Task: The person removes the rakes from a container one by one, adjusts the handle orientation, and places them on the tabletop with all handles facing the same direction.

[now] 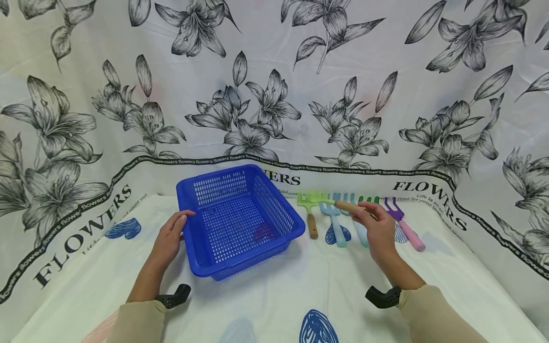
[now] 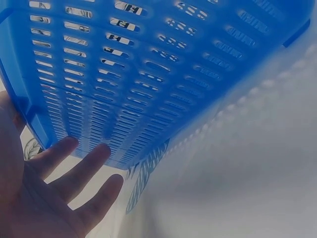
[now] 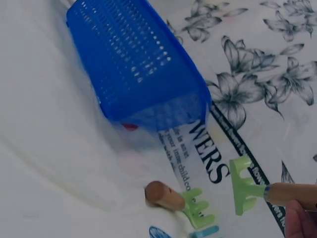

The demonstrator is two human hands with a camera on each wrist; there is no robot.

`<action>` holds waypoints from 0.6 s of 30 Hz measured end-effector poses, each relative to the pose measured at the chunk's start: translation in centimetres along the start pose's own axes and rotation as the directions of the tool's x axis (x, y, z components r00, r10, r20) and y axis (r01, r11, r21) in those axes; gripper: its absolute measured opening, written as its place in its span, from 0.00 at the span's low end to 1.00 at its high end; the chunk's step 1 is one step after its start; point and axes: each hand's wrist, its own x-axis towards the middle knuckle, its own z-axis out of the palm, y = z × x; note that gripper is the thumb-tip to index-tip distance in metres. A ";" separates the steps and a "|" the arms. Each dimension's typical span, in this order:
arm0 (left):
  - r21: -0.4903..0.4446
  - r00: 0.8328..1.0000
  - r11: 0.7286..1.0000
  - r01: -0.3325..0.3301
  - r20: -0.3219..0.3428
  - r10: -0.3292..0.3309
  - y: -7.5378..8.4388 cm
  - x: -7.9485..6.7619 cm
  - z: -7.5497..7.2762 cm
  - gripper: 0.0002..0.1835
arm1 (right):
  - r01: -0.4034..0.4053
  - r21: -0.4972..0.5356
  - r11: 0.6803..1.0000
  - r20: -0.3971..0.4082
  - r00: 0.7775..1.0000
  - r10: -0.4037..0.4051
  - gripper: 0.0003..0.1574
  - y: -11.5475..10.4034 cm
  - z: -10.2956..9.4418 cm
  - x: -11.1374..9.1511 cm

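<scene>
A blue plastic basket with slotted walls stands left of centre. My left hand grips its left rim; in the left wrist view, three fingers spread beneath the rim along the slotted wall. Held up over the row of tools, a small light-green hand rake has its wooden handle pinched between the thumb and fingers of my right hand. Its toothed head points left, towards the basket. Below it lies a matching green rake with a wooden handle.
Light-blue rakes, a dark-green toothed tool and a purple fork with a pink handle lie in a row at the back right. A flower-printed curtain hangs behind the white cloth. A red patch shows through the basket's floor.
</scene>
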 end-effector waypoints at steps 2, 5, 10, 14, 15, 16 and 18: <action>-0.001 1.000 1.000 0.001 0.001 -0.001 0.0 0.0 0.0 0.27 | -0.004 0.014 1.000 -0.017 1.000 0.005 0.13 0.1 -0.6 0.1; -0.001 1.000 1.000 0.000 -0.001 0.000 0.0 0.0 0.0 0.27 | 0.005 0.041 0.999 -0.046 0.999 -0.003 0.13 0.3 -1.5 0.2; 0.005 1.000 1.000 0.010 -0.001 -0.010 0.6 -0.1 0.0 0.27 | -0.011 0.046 0.999 -0.096 0.995 0.016 0.11 0.2 -3.0 0.4; 0.004 1.000 1.000 0.008 -0.001 -0.008 0.6 -0.1 0.0 0.26 | -0.049 0.019 0.999 -0.158 0.986 0.052 0.12 0.4 -4.4 0.6; 0.000 1.000 1.000 0.007 -0.001 -0.007 0.5 -0.1 0.0 0.26 | -0.053 0.009 0.999 -0.175 0.983 0.054 0.14 0.5 -4.7 0.6; -0.004 1.000 1.000 0.003 -0.001 -0.003 0.3 -0.1 0.0 0.27 | -0.054 -0.009 0.999 -0.189 0.981 0.051 0.15 0.6 -5.1 0.7; -0.004 1.000 1.000 -0.003 -0.002 0.003 0.2 -0.2 0.0 0.28 | -0.057 -0.034 0.998 -0.216 0.975 0.048 0.16 0.8 -5.8 0.8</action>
